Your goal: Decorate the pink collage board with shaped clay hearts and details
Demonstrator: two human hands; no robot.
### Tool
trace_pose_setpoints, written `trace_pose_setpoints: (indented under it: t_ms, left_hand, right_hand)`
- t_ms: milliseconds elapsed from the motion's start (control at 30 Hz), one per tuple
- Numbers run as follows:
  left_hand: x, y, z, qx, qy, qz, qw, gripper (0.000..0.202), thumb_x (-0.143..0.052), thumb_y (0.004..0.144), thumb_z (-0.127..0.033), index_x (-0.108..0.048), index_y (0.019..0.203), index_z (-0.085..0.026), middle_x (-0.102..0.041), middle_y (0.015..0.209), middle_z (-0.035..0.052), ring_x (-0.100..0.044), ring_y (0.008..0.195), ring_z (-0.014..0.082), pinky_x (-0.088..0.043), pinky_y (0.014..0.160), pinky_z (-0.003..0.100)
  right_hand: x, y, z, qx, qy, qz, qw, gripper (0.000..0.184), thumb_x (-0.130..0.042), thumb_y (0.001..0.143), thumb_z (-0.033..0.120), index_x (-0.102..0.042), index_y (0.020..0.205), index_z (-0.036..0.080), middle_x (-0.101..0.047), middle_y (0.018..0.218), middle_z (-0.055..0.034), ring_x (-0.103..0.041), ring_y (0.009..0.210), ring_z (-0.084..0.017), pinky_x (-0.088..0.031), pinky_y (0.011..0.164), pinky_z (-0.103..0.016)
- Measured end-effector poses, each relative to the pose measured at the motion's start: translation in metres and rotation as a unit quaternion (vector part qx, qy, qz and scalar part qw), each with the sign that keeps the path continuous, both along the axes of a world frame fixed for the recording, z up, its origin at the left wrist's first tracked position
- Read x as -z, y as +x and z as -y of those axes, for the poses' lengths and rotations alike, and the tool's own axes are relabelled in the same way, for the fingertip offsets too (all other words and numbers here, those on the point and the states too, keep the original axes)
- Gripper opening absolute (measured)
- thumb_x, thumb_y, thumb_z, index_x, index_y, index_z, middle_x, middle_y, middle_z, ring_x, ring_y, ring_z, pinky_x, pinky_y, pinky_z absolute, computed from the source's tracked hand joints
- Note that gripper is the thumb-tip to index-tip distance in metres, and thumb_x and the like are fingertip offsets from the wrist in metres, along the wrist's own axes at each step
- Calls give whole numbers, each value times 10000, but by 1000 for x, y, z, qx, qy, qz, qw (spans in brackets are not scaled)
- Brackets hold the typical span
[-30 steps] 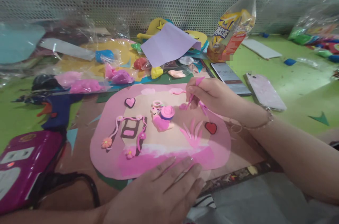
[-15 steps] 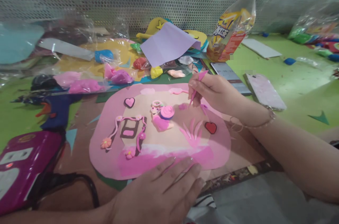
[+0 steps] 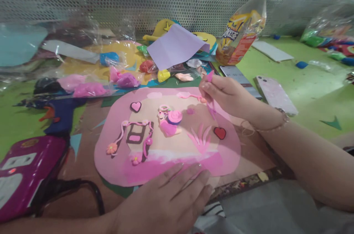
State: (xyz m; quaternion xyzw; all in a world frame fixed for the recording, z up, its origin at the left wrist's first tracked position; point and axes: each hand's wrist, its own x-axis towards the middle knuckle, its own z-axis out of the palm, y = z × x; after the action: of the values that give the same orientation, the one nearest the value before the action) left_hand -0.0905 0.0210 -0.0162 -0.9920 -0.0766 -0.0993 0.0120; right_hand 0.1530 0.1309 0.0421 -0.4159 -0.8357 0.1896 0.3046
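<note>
Right of centre, right hand [image 3: 219,89] pinches pink tool [image 3: 210,76]; left hand [image 3: 167,199] flat, fingers apart, on pink card [image 3: 110,167], lower centre; upper right, bottle [image 3: 261,7] label [image 3: 234,29] blurred.

Bottle label [image 3: 239,37] unreadable, phone digits [image 3: 238,78] too blurred

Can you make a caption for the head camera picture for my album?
Right hand holds a pink tool over a pink card with a snail figure; left hand rests on its near edge.
</note>
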Motion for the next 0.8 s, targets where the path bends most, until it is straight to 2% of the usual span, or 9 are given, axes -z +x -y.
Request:
trace_pose_setpoints:
  t_ms: [100,167,267,400,533,700,800]
  left_hand:
    - [-2,0,0,-2,7,-14,1000,444,-321,953,-195,-420,1381,-129,-473,1432,55,-455,1271,231,-350,1023,341]
    - [-4,1,-1,-4,17,-12,1000,435,-302,957,-182,-435,1368,-131,-500,1411,42,-475,1252,223,-346,1016,340]
    - [-5,1,-2,-7,25,4,1000,441,-279,957,-187,-443,1361,-121,-511,1399,50,-485,1240,230,-335,1013,357]
    - [-2,-1,-2,-1,16,-5,1000,453,-305,949,-210,-423,1377,-119,-483,1423,58,-448,1272,236,-315,1033,356]
    - [-3,-1,-1,-3,2,4,1000,473,-299,947,-244,-406,1390,-114,-462,1440,65,-417,1297,248,-292,1062,365]
    - [-10,0,-2,-4,-1,-29,1000,469,-319,948,-227,-402,1395,-113,-473,1433,55,-447,1282,231,-372,1009,342]
    - [-8,-1,-1,-1,8,-29,1000,489,-310,944,-220,-375,1413,-101,-455,1446,66,-430,1294,247,-382,1001,365]
  right_hand:
    - [-1,4,-2,-36,57,99,993,291,-334,991,310,-507,788,195,-566,731,-26,-528,677,-132,-398,648,-270]
    - [3,6,-5,-55,85,164,981,213,-433,957,353,-542,885,185,-590,836,-58,-552,776,-170,-410,699,-296]
    - [12,9,-9,-55,134,234,961,359,-554,871,498,-555,997,162,-595,945,-101,-556,902,-231,-428,785,-345]
    - [22,12,-13,-48,204,296,932,524,-532,847,583,-542,1104,126,-579,1051,-150,-523,1018,-273,-400,919,-411]
    - [25,14,-14,-38,198,320,926,536,-487,871,579,-513,1167,132,-557,1136,-167,-495,1092,-291,-389,950,-435]
    - [25,16,-15,-37,192,301,933,576,-477,858,616,-496,1184,142,-554,1119,-158,-495,1109,-306,-410,936,-455]
    - [26,14,-16,-34,190,295,936,540,-449,890,579,-494,1187,131,-541,1132,-165,-492,1125,-303,-410,951,-461]
